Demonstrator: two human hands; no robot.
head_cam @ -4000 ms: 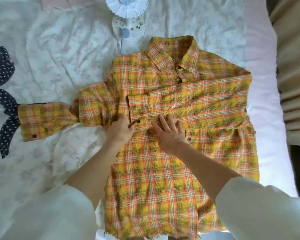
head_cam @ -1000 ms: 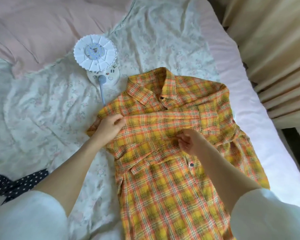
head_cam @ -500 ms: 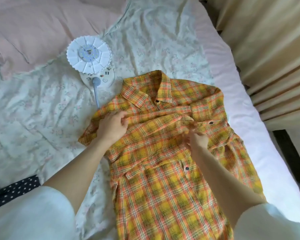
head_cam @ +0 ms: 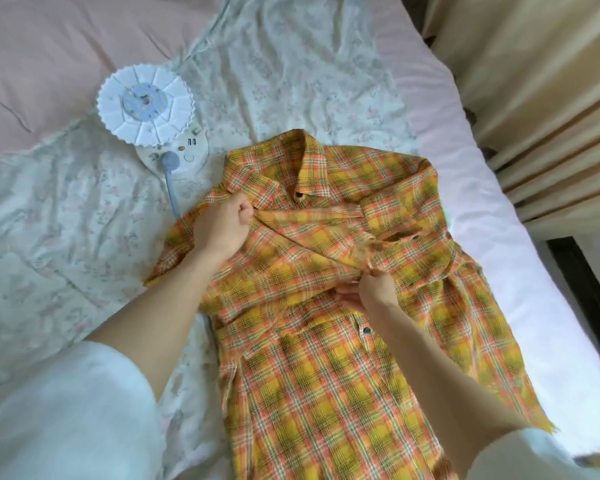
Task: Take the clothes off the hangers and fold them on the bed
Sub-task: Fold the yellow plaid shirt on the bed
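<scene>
A yellow and orange plaid shirt (head_cam: 326,375) lies face up on the bed (head_cam: 465,188), collar toward the far end. Both sleeves are folded across its chest. My left hand (head_cam: 222,226) grips the cloth at the shirt's left shoulder, just below the collar. My right hand (head_cam: 371,289) pinches the folded sleeve at the middle of the chest, above a dark button. No hanger is in view.
A white fluted lamp (head_cam: 146,105) on a round base with a blue-grey stalk lies just left of the collar. A pink quilt (head_cam: 49,46) covers the bed's far left. Beige curtains (head_cam: 551,98) hang along the right edge of the bed.
The left sleeve, stretched out to the left four seconds ago, now lies folded over the chest. In the last second my right hand shifted slightly along the sleeve; my left hand stayed at the shoulder.
</scene>
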